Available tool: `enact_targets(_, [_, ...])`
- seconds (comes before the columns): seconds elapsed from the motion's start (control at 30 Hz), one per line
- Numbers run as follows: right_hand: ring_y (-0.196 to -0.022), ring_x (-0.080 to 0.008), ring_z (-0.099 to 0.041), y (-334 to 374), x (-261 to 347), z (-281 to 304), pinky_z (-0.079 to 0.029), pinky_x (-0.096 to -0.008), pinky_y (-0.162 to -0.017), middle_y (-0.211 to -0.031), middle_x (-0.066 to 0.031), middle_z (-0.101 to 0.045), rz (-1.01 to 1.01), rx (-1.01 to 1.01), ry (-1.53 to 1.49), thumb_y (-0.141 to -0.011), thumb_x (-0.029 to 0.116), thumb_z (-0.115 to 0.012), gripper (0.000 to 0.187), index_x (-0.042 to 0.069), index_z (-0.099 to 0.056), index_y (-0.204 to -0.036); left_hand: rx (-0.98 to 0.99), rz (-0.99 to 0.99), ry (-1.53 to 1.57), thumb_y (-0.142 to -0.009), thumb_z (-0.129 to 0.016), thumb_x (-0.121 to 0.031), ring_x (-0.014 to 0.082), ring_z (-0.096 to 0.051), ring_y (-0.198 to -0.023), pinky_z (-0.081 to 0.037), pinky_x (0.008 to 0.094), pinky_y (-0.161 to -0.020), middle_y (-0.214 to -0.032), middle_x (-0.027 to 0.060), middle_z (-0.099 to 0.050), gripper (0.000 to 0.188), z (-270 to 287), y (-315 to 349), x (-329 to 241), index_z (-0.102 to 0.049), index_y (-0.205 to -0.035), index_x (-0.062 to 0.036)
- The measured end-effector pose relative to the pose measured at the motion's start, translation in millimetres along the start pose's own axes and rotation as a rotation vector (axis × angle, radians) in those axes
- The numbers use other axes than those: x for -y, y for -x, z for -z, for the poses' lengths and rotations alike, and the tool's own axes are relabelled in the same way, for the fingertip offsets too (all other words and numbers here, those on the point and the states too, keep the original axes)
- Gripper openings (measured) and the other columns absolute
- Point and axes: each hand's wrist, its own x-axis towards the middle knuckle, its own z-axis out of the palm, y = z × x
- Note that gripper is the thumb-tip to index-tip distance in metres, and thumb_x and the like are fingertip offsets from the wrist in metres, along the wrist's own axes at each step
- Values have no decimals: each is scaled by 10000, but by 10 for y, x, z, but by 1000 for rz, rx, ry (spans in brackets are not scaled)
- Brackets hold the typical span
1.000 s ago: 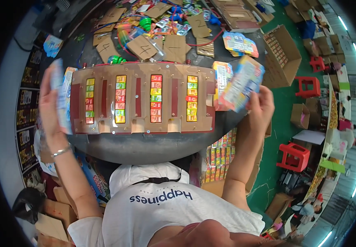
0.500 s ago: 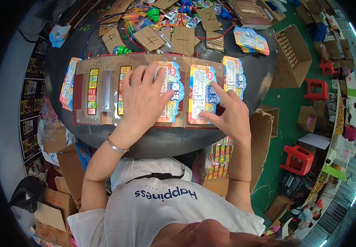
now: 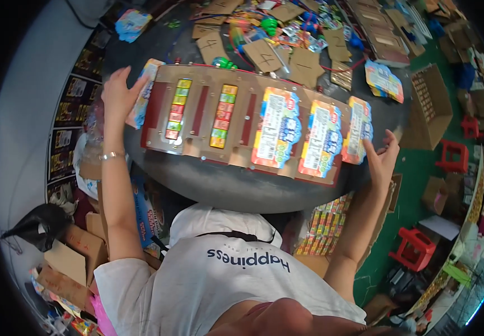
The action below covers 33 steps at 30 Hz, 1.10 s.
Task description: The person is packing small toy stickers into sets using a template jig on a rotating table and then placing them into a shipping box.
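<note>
Work in hand: I judge that I am covering slots in the fixture (image 3: 198,109) with cards (image 3: 276,127), the right half done; the next move seems to call for taking a card by its thin edge and laying it square over a bare column.
Bench (image 3: 214,190): dark, smooth, rounded along its front edge.
Fixture's build: long brown board, maroon strips, glossy clear top, set near the bench's front edge.
Left hand (image 3: 120,96): thumb spread wide from the fingers beside the left-end card (image 3: 146,89); whether they touch, I cannot tell.
Right hand (image 3: 383,157): fingers half curled, thumb at the right-end card (image 3: 359,130), on its lower outer edge; any grip, I cannot tell.
Laid cards: two, flat, glossy, scalloped along the right side.
Wrapped blocks (image 3: 178,109): small, squarish, red, yellow and green, in two uncovered columns on the left.
</note>
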Motion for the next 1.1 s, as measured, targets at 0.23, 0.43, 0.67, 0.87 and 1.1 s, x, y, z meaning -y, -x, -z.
enact_targets(0.23, [-812, -139, -630, 22, 238, 0, -519, -288, -720, -1097, -95, -633, -101, 246, 148, -759, 146, -826, 543, -32, -570, -1204, 253, 216, 521, -693, -883, -272, 208, -672, -835, -542, 324, -779, -918, 94, -691, 554, -245, 97, 187, -663, -1108, 21])
enact_targets(0.43, [-826, -121, -635, 110, 473, 113, -509, -279, -696, -1048, -90, -649, 178, -30, 477, -848, 170, -773, 435, -3, -592, -1203, 259, 105, 85, -746, -833, -206, 239, -694, -851, -548, 368, -724, -940, 115, -694, 542, 246, 21, -109, -637, -1215, -19])
enact_targets(0.67, [-602, -36, -530, 532, 1956, -15, -372, -185, -465, -887, -40, -659, -192, 227, -730, -880, -2, -649, 727, 90, -337, -1531, 427, 184, 1645, -802, -692, 92, 122, -666, -888, -565, 257, -766, -1042, 61, -673, 815, 507, 155, -70, -352, -1526, -68])
enact_targets(0.87, [-504, -80, -521, 576, 2394, -1035, -417, -269, -484, -676, -13, -585, 78, 583, -338, -853, 48, -707, 534, 85, -584, -1371, 397, -209, 688, -845, -748, -199, 184, -616, -765, -498, 312, -623, -956, 44, -661, 486, 459, 447, -790, -635, -1306, -96])
enact_targets(1.1, [-568, -261, -597, 574, 2514, -893, -469, -365, -558, -713, -84, -668, 376, 495, 131, -793, 267, -794, 532, 103, -654, -1280, 291, -585, 429, -732, -804, -384, 315, -456, -1251, -376, 465, -1041, -1412, 115, -468, 737, 557, 286, -653, -564, -1390, -158])
